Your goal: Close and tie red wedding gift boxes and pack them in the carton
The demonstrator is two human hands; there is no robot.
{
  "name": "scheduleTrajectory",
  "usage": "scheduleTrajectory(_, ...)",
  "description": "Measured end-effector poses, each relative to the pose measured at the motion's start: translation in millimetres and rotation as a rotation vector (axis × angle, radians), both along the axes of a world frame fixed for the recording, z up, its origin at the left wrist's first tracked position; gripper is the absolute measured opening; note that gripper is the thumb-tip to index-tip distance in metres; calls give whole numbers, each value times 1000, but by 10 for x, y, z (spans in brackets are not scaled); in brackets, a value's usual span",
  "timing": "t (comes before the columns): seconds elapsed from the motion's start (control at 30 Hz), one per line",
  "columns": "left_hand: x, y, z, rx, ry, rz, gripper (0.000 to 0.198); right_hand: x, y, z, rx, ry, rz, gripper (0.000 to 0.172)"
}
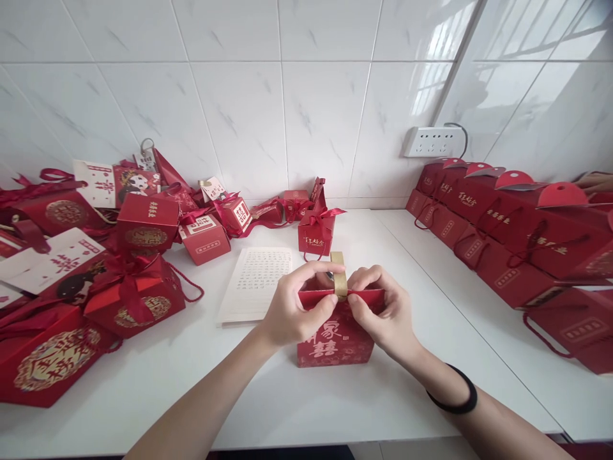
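left hand (294, 310): half-curled, pinching top edge of red cardboard box with pale lettering (335, 351) | right hand (390, 313): half-curled, pinching same edge | flat gold band (340, 282): between hands

In the middle of the frame, the left hand (301, 308) and right hand (383, 312) cover the upper corners of the red box (338, 354), and part of its printing is lost behind the left one; a small shiny thing (330, 276) under those fingers is mostly hidden. The notebook (246, 300) has its lower right corner covered, its writing too small to read. The left edge cuts off the box at lower left (57, 358), the right edge the row of boxes (507, 220); a brownish thing (596, 182) behind them cannot be made out
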State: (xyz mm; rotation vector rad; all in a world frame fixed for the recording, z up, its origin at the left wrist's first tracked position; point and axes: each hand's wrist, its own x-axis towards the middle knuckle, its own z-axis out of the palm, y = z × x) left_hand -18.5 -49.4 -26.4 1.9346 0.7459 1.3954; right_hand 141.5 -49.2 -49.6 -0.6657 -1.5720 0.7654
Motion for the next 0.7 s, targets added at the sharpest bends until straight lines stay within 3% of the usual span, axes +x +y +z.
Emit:
scheduleTrajectory(0.43,-8,22,21,-16,23,-3,26,-24,43,16,-95,-8,-33,10)
scheduleTrajectory(0.7,-11,35,-42,8,10,8,27,-21,35,-2,18,0,-33,9)
